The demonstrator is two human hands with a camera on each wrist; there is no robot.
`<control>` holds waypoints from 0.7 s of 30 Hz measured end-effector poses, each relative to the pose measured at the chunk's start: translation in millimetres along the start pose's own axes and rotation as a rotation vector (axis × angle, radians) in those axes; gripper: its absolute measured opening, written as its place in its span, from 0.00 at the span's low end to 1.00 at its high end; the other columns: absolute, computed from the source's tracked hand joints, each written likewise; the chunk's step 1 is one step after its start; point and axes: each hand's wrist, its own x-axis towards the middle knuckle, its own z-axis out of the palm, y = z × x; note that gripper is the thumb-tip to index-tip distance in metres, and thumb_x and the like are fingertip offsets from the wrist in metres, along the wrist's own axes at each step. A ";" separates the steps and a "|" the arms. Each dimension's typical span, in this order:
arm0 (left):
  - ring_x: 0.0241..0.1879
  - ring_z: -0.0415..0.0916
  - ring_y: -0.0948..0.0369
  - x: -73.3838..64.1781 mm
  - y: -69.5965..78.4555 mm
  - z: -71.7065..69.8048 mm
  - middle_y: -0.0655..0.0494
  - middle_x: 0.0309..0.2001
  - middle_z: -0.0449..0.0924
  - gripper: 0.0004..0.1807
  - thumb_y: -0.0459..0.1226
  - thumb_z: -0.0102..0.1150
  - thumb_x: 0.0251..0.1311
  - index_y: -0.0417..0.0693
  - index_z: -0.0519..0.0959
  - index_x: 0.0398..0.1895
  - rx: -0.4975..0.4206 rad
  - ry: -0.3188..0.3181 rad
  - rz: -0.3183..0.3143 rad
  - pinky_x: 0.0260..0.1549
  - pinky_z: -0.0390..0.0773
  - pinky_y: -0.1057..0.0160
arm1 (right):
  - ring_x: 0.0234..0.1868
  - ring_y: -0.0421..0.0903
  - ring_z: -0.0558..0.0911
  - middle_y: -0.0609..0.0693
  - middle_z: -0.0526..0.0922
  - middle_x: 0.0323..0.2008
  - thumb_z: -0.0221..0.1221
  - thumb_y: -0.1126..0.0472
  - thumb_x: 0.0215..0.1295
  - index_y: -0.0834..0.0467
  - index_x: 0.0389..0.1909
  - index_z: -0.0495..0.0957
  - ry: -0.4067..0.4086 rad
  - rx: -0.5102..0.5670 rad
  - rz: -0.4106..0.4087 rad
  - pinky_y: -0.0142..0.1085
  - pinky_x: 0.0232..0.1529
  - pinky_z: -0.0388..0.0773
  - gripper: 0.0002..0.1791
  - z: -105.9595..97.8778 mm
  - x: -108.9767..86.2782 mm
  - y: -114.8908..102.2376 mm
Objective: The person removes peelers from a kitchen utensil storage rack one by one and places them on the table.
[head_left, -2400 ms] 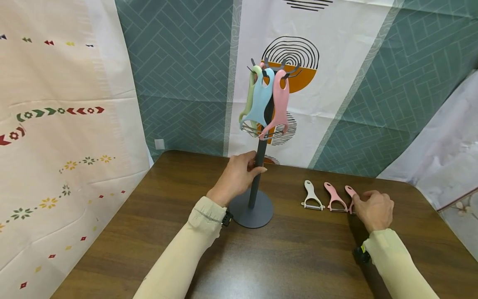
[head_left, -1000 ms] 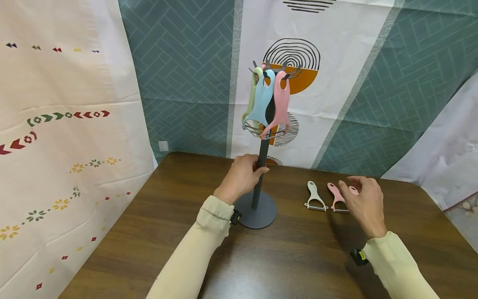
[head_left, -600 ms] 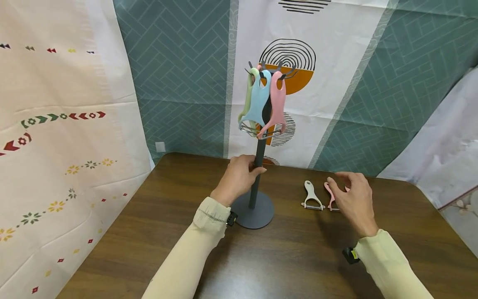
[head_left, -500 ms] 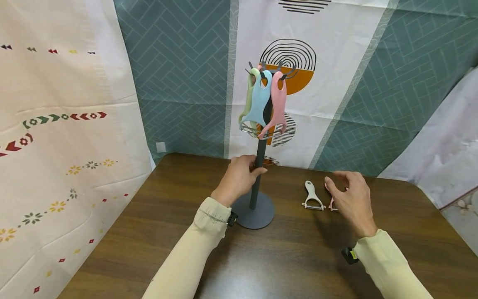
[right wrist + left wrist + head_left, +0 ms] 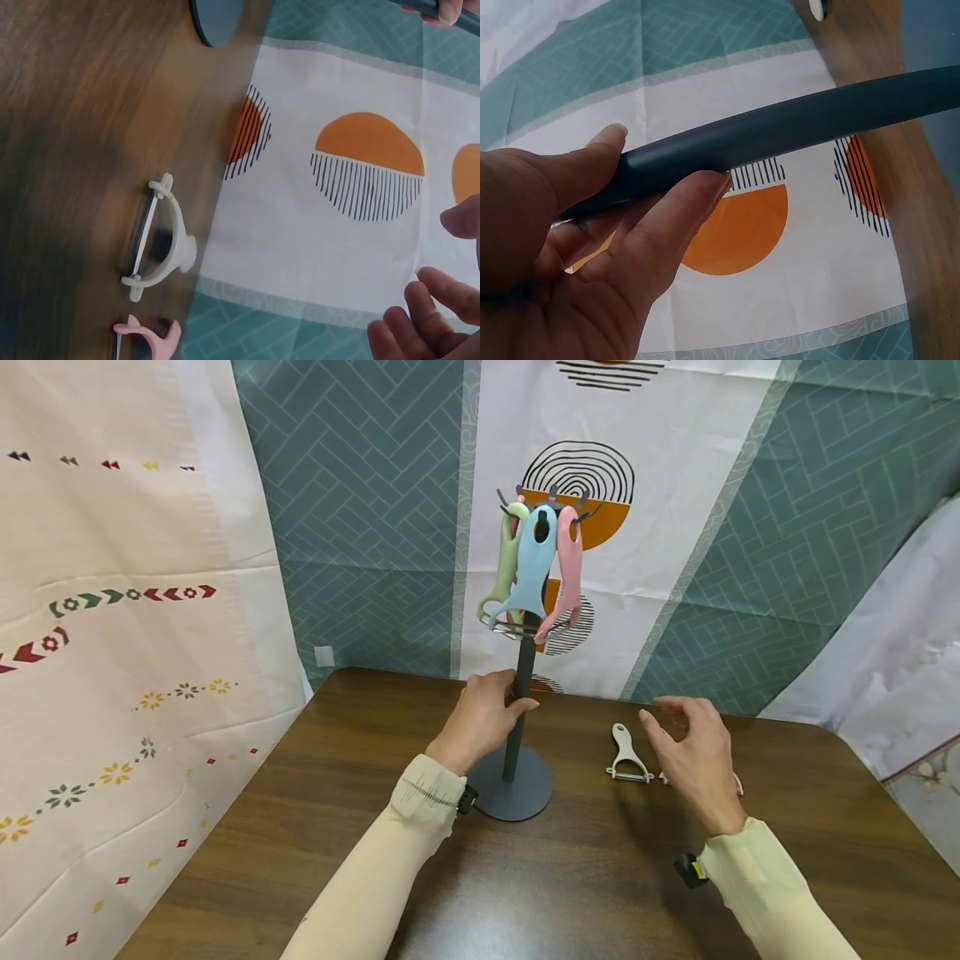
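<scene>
My left hand [image 5: 480, 714] grips the dark upright pole [image 5: 517, 743] of a round-based stand, thumb and fingers around it. From the stand's top hooks hang a green peeler [image 5: 507, 556], a blue peeler [image 5: 534, 564] and a pink peeler [image 5: 571, 556]; a bit of another pink one shows behind. Over the right side of the table, my right hand [image 5: 696, 756] is raised, thumb and fingers spread with nothing between them. It mostly covers two pink peelers lying below, one of which [image 5: 159, 345] shows partly in the right wrist view. Left of them lies a white peeler [image 5: 622, 747].
The stand's grey disc base [image 5: 525, 806] rests on the brown wooden table [image 5: 570, 885]. A patterned cloth [image 5: 375, 527] hangs behind the table's back edge. Pale curtains flank the left and right sides.
My right hand has left the rightmost pink peeler and moved left, fingers spreading. The hanging peelers have turned a little, so the blue one faces forward more. My left hand stays on the pole.
</scene>
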 end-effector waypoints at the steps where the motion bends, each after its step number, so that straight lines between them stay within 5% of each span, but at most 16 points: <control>1: 0.25 0.76 0.61 0.1 -0.2 0.0 0.53 0.28 0.84 0.11 0.43 0.63 0.69 0.45 0.79 0.34 0.001 0.001 0.003 0.26 0.73 0.66 | 0.50 0.59 0.80 0.60 0.82 0.48 0.65 0.54 0.68 0.64 0.52 0.82 0.002 0.004 0.001 0.45 0.51 0.70 0.19 0.3 0.2 -0.8; 11: 0.25 0.77 0.61 1.4 0.4 -0.3 0.53 0.27 0.84 0.11 0.43 0.63 0.69 0.45 0.78 0.35 0.019 -0.010 0.007 0.27 0.74 0.66 | 0.50 0.57 0.80 0.59 0.82 0.48 0.65 0.53 0.69 0.63 0.52 0.82 0.014 0.022 -0.016 0.48 0.53 0.72 0.19 1.0 4.7 -6.7; 21: 0.25 0.77 0.61 2.0 0.1 -1.0 0.53 0.28 0.85 0.11 0.44 0.63 0.69 0.45 0.78 0.35 0.017 -0.030 0.006 0.26 0.73 0.66 | 0.50 0.56 0.80 0.57 0.83 0.48 0.65 0.53 0.69 0.61 0.52 0.82 0.023 0.033 -0.027 0.36 0.51 0.69 0.18 1.4 8.2 -15.2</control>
